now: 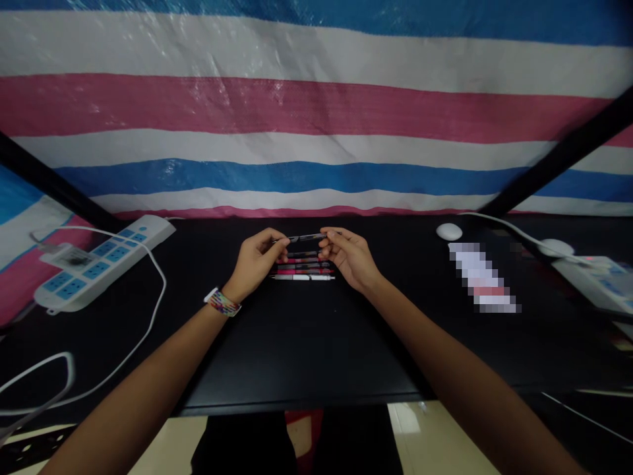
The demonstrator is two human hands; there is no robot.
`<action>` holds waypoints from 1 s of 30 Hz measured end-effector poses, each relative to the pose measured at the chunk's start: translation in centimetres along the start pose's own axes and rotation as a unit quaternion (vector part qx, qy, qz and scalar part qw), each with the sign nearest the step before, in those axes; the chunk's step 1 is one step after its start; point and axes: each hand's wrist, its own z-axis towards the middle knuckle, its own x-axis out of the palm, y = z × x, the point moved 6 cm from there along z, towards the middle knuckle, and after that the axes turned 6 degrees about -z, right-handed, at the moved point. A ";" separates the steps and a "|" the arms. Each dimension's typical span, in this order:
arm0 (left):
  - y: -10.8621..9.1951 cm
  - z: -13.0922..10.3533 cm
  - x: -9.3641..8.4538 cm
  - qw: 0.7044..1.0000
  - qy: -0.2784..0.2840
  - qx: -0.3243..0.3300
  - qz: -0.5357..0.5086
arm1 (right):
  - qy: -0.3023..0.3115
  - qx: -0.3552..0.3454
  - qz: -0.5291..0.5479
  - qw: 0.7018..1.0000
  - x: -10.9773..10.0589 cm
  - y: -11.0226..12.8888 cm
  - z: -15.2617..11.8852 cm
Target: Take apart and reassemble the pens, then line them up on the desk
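Note:
Between both hands I hold a dark pen (310, 237) level, just above the black table (306, 356). The fingertips of my left hand (260, 257) pinch one end, and a colourful woven band is round that wrist. At the other end, my right hand (351, 256) pinches the pen between thumb and fingers. Below it several pens lie side by side in a row. A white pen (301, 278) is nearest me, a red pen (302, 271) comes behind it, and darker pens (302, 255) lie farther back, their ends partly hidden by my fingers.
On the left stands a white power strip (109, 264) with blue sockets, a plugged-in adapter (72, 257) and a looping white cable (162, 290). A white mouse (449, 231) and a pixelated item (482, 277) lie to the right. Another power strip (593, 280) sits farther right. Striped sheeting (316, 112) hangs behind.

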 end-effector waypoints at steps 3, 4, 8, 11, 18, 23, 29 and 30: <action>0.1 0.0 0.0 1.000 0.001 -0.003 -0.003 | -0.005 0.005 0.001 1.000 -0.1 -0.2 0.1; 0.1 0.0 0.0 1.000 -0.002 -0.005 -0.004 | -0.005 0.013 0.009 1.000 -0.1 -0.2 0.1; 0.4 0.2 -0.5 0.999 -0.026 -0.015 -0.041 | 0.012 0.086 0.086 0.993 0.6 -0.4 -0.2; 0.6 0.4 -0.9 0.996 -0.043 -0.026 -0.075 | 0.026 0.125 0.129 0.983 1.0 -0.3 -0.5; 0.6 0.1 -0.2 0.996 -0.020 -0.044 -0.080 | -0.027 0.106 0.091 0.990 -0.1 -0.4 -0.2; 0.9 0.0 0.1 0.993 -0.025 -0.055 -0.101 | -0.025 0.090 0.063 0.994 -0.3 -0.2 -0.2; 1.2 0.0 0.1 0.987 -0.056 -0.054 -0.139 | -0.026 0.081 0.042 0.995 -0.4 -0.2 -0.2; 1.2 0.0 0.2 0.986 -0.057 -0.056 -0.147 | -0.027 0.083 0.046 0.995 -0.4 -0.2 -0.2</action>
